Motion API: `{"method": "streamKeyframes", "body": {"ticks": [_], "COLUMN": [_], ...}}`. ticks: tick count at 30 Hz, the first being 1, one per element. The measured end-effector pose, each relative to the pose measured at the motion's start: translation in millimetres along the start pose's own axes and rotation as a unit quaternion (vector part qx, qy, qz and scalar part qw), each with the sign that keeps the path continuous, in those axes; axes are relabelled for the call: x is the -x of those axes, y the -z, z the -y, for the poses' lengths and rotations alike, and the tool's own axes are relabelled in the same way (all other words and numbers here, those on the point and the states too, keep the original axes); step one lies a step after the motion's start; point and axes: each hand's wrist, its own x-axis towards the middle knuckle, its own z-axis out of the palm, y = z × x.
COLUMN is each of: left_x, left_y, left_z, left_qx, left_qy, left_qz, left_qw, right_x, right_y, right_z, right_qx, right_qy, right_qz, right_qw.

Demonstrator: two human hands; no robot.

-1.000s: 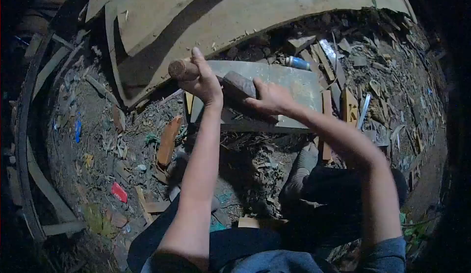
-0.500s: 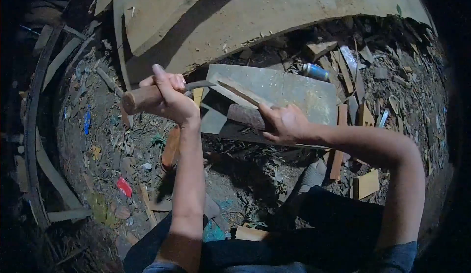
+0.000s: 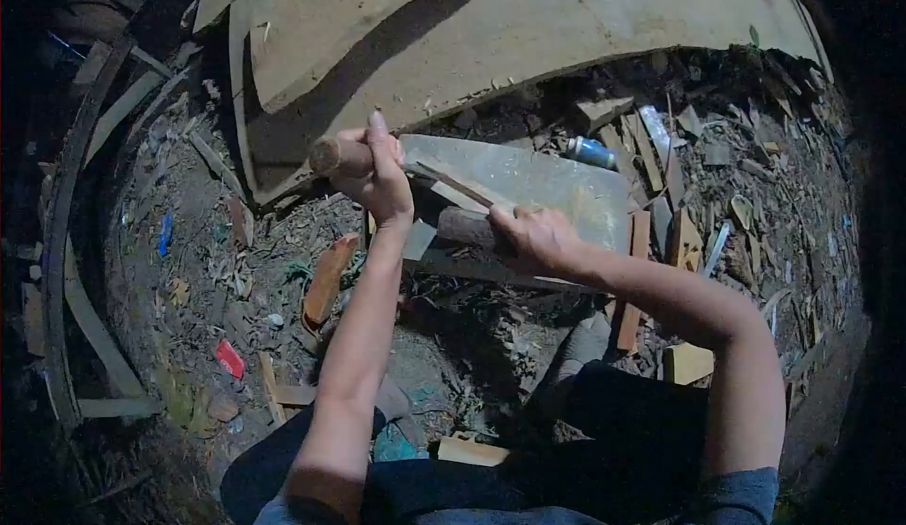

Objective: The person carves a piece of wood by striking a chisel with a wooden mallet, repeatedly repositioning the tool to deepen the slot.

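My left hand [image 3: 382,171] is wrapped round the thick wooden handle [image 3: 342,158] of a bladed tool, thumb up. The dark blade [image 3: 420,171] reaches right, to the end of a thin wooden strip [image 3: 458,188]. My right hand [image 3: 540,239] is closed on the strip's near end, beside a dark, rough block [image 3: 467,228]. Strip and block lie over a pale flat board [image 3: 576,194]. Where exactly the blade meets the strip is too small to tell.
Large curved wooden sheets [image 3: 425,53] lie beyond the board. A blue can [image 3: 592,153] rests at its far right edge. Wood offcuts [image 3: 689,363] and a brown wood piece [image 3: 330,279] lie on the littered ground, with a red scrap [image 3: 229,359] at left.
My left hand and the tool have moved right, bringing the blade over the strip. My right hand still holds the strip. The whole view has shifted slightly.
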Motion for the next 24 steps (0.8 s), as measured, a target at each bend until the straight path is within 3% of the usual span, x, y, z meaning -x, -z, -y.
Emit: {"method": "streamKeyframes", "body": {"ticks": [6,15,18,19,24], "left_x": [-12.0,-28.0,-11.5,-5.7,7.5], "left_y": [-1.9,-12.2,-29.0,-31.4,-39.2], "left_z": [15.1,26.7,22.5,23.2,30.5], "left_qx": [-0.068,-0.13,-0.231,-0.23,-0.262], "left_qy": [-0.014,-0.02,-0.129,-0.097,-0.172], "left_qz": [0.029,0.004,0.009,0.051,0.059], "left_qw": [0.997,0.991,0.964,0.967,0.948], "right_x": [1.2,-3.0,-3.5,-3.2,0.5], "right_y": [5.8,5.7,8.0,9.4,14.8], "right_z": [5.5,11.6,16.7,18.0,9.8], "right_qx": [-0.001,-0.028,-0.042,-0.041,-0.135], "right_qy": [-0.005,-0.041,-0.035,-0.032,-0.025], "right_qz": [-0.008,0.021,0.017,0.016,0.037], "right_qw": [1.0,0.999,0.998,0.999,0.99]}}
